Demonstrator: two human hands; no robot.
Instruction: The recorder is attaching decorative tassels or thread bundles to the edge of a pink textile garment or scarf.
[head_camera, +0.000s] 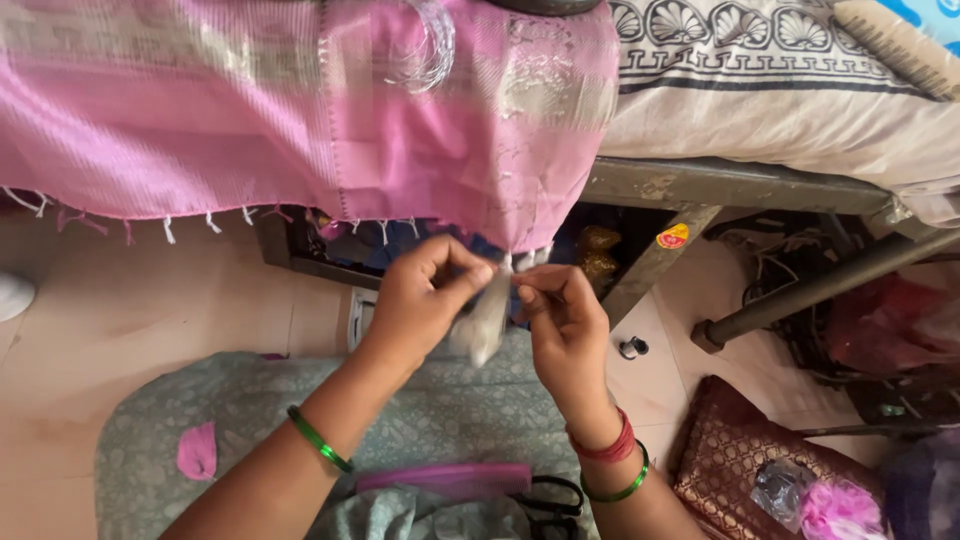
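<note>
Two hands meet at the middle of the frame, just below the lower edge of a pink sari cloth that hangs over a bed. The left hand has its grip closed, thumb and forefinger pinched on a pale bundle of fringe threads that dangles from the cloth's hem. The right hand is closed too, its fingertips nipping the same threads right beside the left thumb. So the threads lie between both hands, a little below the hem and touching it.

To do this well, my judgement is that the pinch should stay close to the hem, with the strands kept taut and even so none slips out, and the twisting or knotting done in small turns rather than hard pulls, since the weave looks fine and could pucker.

Along the hem toward the left of the frame, short white and pink tassels already hang in a row. Green bangles ring both wrists, and the right wrist also carries red thread.

Lower in the frame a grey-green patterned mat covers the pale tiled floor, with a pink scrap of cloth on it. The bed's dark metal frame crosses the upper right, under a printed cream bedsheet. A maroon brocade pouch sits at lower right.
</note>
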